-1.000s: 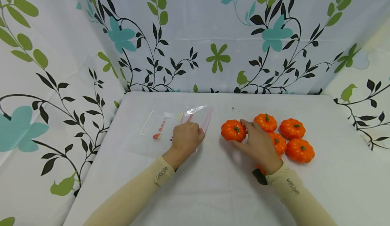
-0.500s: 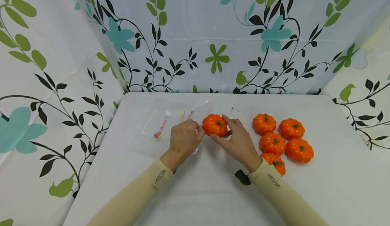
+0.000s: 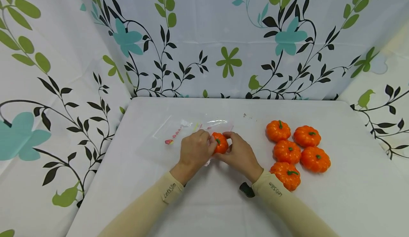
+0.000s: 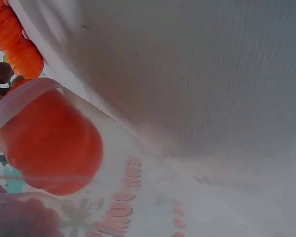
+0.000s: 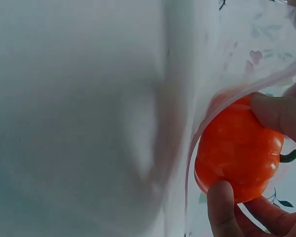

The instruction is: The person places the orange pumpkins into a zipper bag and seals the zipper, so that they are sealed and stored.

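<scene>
A small orange toy pumpkin (image 3: 220, 143) with a green stem is in my right hand (image 3: 239, 155), between thumb and fingers. It sits at the mouth of a clear plastic bag (image 3: 191, 125) with red and pink print. In the right wrist view, the bag's pinkish rim crosses the pumpkin (image 5: 237, 148), so part of it lies behind the film. The left wrist view shows much of the pumpkin (image 4: 54, 143) through the film, below the pink strip (image 4: 24, 101). My left hand (image 3: 195, 148) grips the bag's edge close beside the pumpkin; its fingertips are mostly hidden in the head view.
Several more orange pumpkins (image 3: 287, 152) stand clustered on the white table (image 3: 351, 194) to the right of my right hand. A patterned curtain (image 3: 204, 38) hangs behind the table. A dark wrist device (image 3: 247, 189) sticks out beside my right sleeve.
My right hand has carried the pumpkin leftward from beside the cluster to the bag's mouth, partly in behind the film. My left hand has stayed nearly in place, holding the bag.
</scene>
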Motion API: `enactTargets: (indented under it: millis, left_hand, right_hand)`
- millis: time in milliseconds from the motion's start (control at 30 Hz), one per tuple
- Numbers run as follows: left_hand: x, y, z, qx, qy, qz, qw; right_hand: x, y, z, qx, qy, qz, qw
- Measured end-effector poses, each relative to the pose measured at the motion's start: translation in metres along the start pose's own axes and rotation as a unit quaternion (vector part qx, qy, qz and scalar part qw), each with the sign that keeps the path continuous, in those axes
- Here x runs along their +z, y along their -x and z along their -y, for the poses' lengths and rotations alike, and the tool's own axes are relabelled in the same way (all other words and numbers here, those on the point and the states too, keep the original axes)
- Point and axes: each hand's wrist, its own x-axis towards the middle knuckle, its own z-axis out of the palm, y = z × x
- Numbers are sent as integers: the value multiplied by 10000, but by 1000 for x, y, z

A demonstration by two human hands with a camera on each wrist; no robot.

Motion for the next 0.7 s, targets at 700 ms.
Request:
enactTargets:
  millis: [700]
  left_hand:
    - [10,9,-3,464,293,-547,9970]
  right_hand:
    - [25,-7,-4,-829,-519,413,9944]
